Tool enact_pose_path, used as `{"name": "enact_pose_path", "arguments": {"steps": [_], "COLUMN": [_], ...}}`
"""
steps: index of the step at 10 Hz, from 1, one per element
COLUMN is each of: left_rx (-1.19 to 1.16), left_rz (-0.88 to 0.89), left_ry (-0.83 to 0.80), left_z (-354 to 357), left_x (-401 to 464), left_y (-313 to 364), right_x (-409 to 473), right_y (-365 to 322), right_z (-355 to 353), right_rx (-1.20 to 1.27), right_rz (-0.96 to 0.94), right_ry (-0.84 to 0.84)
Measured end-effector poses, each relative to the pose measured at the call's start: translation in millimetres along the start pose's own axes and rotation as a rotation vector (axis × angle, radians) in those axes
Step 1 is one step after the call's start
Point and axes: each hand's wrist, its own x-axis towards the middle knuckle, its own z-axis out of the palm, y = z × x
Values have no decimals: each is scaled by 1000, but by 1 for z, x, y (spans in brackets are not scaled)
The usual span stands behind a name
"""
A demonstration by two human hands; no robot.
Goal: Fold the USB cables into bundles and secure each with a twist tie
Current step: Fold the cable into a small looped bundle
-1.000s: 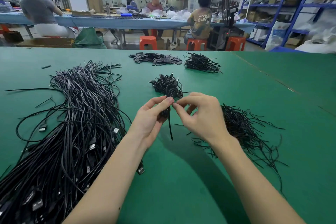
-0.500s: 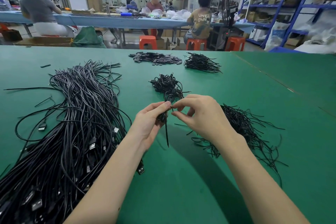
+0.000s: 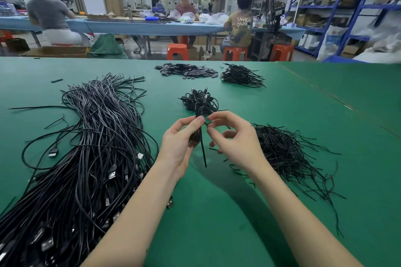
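a folded usb cable bundle is gripped in the left hand, while a twist tie is pinched at its waist by the right hand. finished bundles lie at 12 o'clock, loose ties at 3. if the pinch is loosened mid-twist, the tie could be unwound and the folds sprung open.
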Motion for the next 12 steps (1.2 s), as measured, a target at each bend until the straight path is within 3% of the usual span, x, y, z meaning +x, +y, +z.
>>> {"name": "enact_pose_path", "arguments": {"steps": [1, 3, 4, 5, 6, 7, 8, 9, 10, 11, 12], "left_rx": [3, 4, 46, 103, 171, 139, 130, 152, 152, 132, 151], "left_rz": [-23, -22, 53, 147, 128, 48, 10, -11, -60, -115, -86], "left_ry": [-12, -30, -28, -12, -3, 7, -10, -31, -37, -48, -62], "left_z": [-1, 1, 2, 3, 0, -2, -2, -2, -2, -5, -5], "left_x": [1, -1, -2, -4, -3, -2, -1, -2, -2, -3, -4], "left_y": [-1, -2, -4, -7, -8, -7, -6, -6, -5, -6, -6], "right_x": [0, -2, 2, 5, 4, 3, 4, 0, 0, -1, -1], "right_y": [9, 15, 9, -1, 4, 13, 18, 16, 16, 15, 11], "right_z": [-7, -8, 1, 3, 0, -11, -18, -18, -20, -23, -18], "right_rx": [-414, -484, -59, 871, 572, -119, -410, -503, -520, -489, -415], "right_rz": [-345, -494, -9, 786, 573, -46, -361, -490, -530, -456, -373], "right_ry": [-3, 191, 172, -61, -105, -23, -71, 40, 48, -45, 7]}}
